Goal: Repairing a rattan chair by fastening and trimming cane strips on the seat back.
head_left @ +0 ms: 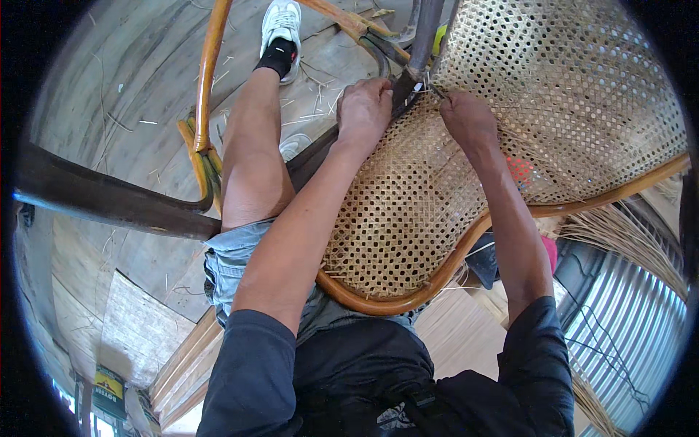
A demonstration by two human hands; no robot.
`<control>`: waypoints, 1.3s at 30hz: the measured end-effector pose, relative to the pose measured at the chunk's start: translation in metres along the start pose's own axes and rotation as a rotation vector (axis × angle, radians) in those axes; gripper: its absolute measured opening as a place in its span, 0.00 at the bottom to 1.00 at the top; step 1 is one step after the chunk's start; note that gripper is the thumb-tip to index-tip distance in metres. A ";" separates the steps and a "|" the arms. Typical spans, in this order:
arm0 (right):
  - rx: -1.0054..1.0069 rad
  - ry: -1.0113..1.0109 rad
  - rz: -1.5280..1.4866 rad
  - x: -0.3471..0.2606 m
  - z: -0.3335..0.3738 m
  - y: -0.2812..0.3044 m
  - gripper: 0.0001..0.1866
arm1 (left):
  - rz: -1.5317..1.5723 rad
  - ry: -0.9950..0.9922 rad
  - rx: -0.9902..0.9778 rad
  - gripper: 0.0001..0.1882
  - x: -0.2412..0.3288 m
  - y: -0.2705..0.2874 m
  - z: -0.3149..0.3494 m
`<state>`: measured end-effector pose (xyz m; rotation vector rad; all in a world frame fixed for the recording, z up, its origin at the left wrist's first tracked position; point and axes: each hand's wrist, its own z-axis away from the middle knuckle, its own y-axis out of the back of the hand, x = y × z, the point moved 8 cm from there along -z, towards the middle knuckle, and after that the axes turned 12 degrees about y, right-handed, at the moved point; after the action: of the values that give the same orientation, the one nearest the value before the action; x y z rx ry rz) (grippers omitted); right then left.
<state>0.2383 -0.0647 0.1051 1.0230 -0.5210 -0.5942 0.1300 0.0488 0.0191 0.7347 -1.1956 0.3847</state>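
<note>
A woven cane panel [397, 207] with open holes lies across my lap, edged by a curved, glossy brown rattan frame [429, 291]. My left hand [364, 109] is closed at the panel's far left edge, against a dark frame bar [403, 93]. Its fingertips are hidden, so what they pinch cannot be made out. Just to the right, my right hand [468, 124] is closed around a thin, dark, pointed tool [437, 91]. The tool's tip points toward the panel's edge by the bar; its handle is hidden in my fist.
A thick dark pole [116, 193] crosses at the left, near a bent rattan piece [211, 80]. Cane scraps [313, 115] litter the floor around my shoe [281, 22]. At the right are a bundle of cane strands [626, 233] and corrugated metal sheeting [626, 313].
</note>
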 end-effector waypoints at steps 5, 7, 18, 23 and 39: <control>-0.029 -0.035 0.058 -0.002 -0.006 -0.002 0.15 | -0.009 0.030 -0.007 0.10 -0.002 -0.006 -0.003; -0.058 -0.025 0.073 -0.002 -0.014 -0.005 0.14 | -0.026 0.033 -0.011 0.10 -0.001 -0.009 -0.006; -0.234 0.126 0.331 0.007 -0.023 -0.003 0.16 | -0.145 -0.288 -0.055 0.12 0.029 -0.037 -0.010; -0.142 0.199 0.262 -0.002 -0.014 0.007 0.14 | -0.245 -0.304 -0.064 0.10 0.031 -0.053 -0.015; -0.054 0.078 -0.224 0.029 0.031 -0.029 0.12 | -0.182 -0.335 0.051 0.06 0.026 -0.051 0.005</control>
<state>0.2331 -0.1147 0.0963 1.0569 -0.3216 -0.7595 0.1678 0.0064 0.0282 0.9709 -1.4222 0.1428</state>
